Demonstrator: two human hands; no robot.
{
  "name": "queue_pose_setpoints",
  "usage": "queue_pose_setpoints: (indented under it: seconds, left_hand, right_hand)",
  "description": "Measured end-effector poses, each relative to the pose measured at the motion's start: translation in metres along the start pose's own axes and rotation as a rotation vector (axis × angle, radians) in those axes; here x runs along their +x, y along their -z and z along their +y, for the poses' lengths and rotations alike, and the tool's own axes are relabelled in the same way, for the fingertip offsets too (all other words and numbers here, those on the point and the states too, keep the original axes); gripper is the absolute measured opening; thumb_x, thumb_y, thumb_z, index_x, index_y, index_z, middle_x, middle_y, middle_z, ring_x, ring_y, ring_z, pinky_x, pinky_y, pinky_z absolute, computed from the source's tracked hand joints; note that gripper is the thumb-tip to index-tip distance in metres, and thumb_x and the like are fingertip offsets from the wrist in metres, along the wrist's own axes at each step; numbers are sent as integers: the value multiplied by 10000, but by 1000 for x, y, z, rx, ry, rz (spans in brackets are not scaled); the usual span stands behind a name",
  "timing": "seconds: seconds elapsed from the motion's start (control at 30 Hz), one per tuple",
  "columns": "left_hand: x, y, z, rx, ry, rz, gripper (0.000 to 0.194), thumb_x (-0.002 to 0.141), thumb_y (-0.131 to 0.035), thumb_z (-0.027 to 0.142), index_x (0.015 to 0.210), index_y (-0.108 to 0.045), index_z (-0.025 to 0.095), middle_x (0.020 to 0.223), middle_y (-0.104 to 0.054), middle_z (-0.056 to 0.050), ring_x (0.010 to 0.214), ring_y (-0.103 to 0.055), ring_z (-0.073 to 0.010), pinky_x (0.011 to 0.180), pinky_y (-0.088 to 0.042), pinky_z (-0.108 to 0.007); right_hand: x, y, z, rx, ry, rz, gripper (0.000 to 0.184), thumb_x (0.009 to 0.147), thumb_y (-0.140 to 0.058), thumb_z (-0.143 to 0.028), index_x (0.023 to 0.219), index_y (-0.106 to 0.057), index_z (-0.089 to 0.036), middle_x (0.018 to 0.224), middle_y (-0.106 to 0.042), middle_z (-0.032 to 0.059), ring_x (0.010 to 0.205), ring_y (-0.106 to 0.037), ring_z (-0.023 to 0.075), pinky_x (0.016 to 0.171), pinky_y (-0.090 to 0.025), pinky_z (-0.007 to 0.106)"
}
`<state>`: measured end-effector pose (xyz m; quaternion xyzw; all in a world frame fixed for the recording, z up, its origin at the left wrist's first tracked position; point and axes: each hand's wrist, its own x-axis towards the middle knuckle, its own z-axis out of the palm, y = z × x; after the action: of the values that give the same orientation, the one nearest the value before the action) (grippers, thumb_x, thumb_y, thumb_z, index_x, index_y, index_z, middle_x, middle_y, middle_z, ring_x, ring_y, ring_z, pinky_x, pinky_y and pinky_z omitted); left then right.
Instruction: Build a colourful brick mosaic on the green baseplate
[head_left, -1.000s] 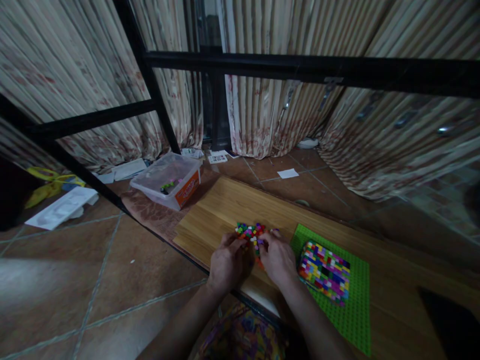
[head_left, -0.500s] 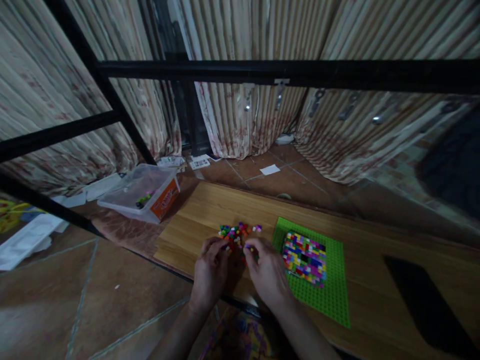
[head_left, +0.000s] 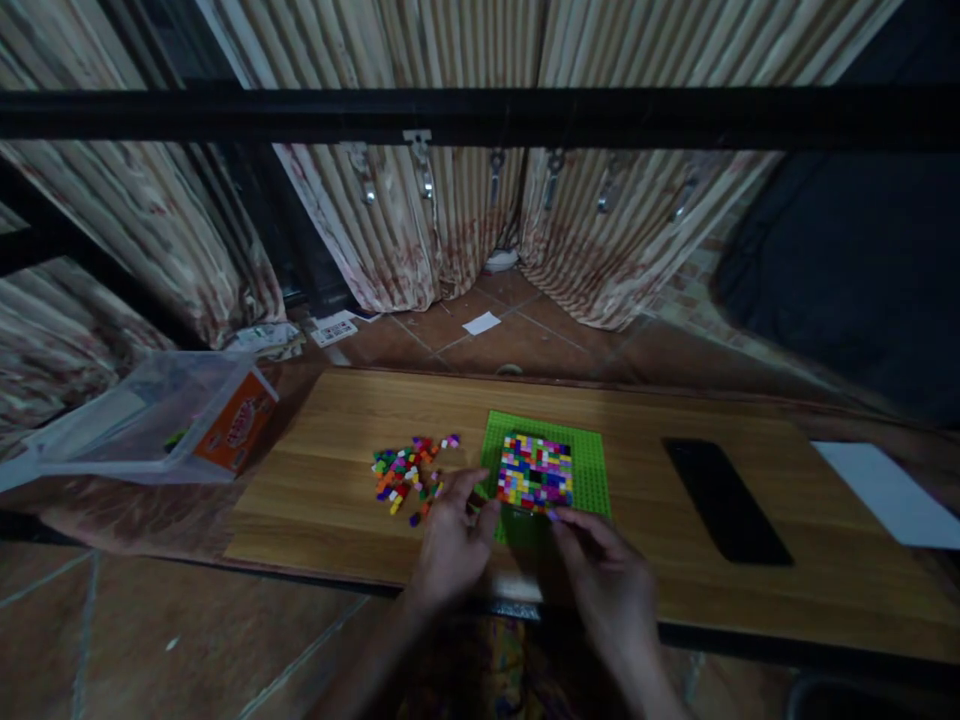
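left hand: the left hand (head_left: 456, 535) is curled loosely, thumb and forefinger apart with a gap between them; it reaches the near left side of the brick panel, and whether it touches it i cannot tell.
right hand: the right hand (head_left: 607, 570) has thumb and forefinger together, apparently clamped on a tiny purple brick (head_left: 553, 515).
brick panel: the multicoloured brick panel (head_left: 551, 460) lies between and just beyond both hands, its near edge just beside the purple brick; contact is too small to tell.
dark patch: the small dark patch (head_left: 535, 476) inside the panel, ahead of and between the fingertips, may be a gap or black bricks.
green baseplate: under the panel, the green baseplate (head_left: 591, 470) shows beyond the right fingertips and partly behind the left hand.
loose bricks: the loose bricks (head_left: 405, 465) lie scattered beyond and left of the left hand.
black slab: the black slab (head_left: 727, 505) lies flat, well to the right of the right hand.
placing well: i judge that the brick should be square to its neighbours before any press, then pushed straight down with one fingertip.
bracing: the left fingers would do best steadying the panel's side lightly, clear of the right thumb.
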<state>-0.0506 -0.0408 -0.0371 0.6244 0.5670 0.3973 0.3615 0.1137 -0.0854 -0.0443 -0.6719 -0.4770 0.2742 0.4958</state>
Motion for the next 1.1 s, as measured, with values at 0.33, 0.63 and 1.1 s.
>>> queue_pose_setpoints:
  seconds: [0.33, 0.63, 1.1]
  left_hand:
    - [9, -17, 4, 48, 72, -47, 296, 828, -562, 294, 1092, -609, 171, 1053, -666, -92, 954, -641, -197, 798, -539, -320]
    - [1, -24, 2, -7, 102, -41, 266, 831, -541, 285, 1058, -606, 162, 1011, -660, -90, 930, -645, -191, 764, -542, -296]
    - [12, -41, 21, 221, 144, 50, 499, 729, -660, 343, 1175, -528, 162, 1124, -589, -119, 1085, -556, -264, 966, -439, -412]
  right_hand:
    - [6, -18, 6, -296, 324, 87, 186, 883, -527, -276, 895, -698, -204, 873, -715, 55, 807, -660, 178, 739, -516, 307]
    - [7, -15, 8, -375, 432, 58, 189, 899, -522, -258, 936, -703, -218, 933, -727, 49, 866, -656, 186, 796, -512, 331]
    - [11, -12, 9, -329, 343, 64, 242, 902, -489, -275, 1016, -686, -193, 963, -732, 71, 864, -677, 188, 807, -526, 331]
